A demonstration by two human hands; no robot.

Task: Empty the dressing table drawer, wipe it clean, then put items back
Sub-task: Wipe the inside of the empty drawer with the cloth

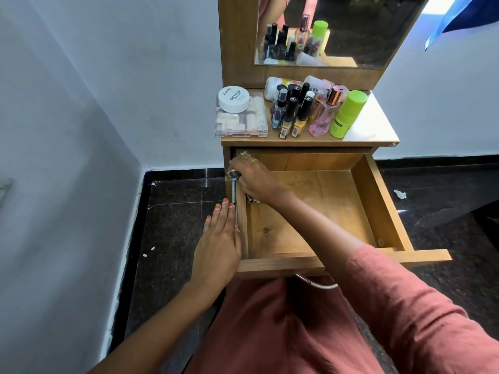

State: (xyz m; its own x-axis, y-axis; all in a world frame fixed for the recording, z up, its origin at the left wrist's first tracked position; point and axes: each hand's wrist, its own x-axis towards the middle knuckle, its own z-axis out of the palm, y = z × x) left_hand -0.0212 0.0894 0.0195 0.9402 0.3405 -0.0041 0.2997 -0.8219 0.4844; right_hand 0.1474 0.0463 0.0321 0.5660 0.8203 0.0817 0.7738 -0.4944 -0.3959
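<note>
From the head camera, the drawer (378, 201) stands open from the dressing table (378, 130), its long axis running from the table towards the person and its mouth facing up. The right hand (256, 179) reaches across to the far left corner, fingers curled round a patterned cloth (253, 200) against the left wall, beside the metal slide rail (233, 193). The left hand (218, 238) lies flat along the outside of that wall, fingers straight and pressed together. On the tabletop behind stand a white jar (233, 99) on a clear box (241, 122), nail polish bottles (291, 112), a pink perfume bottle (322, 114) and a green bottle (348, 114), below the mirror (351, 31)
</note>
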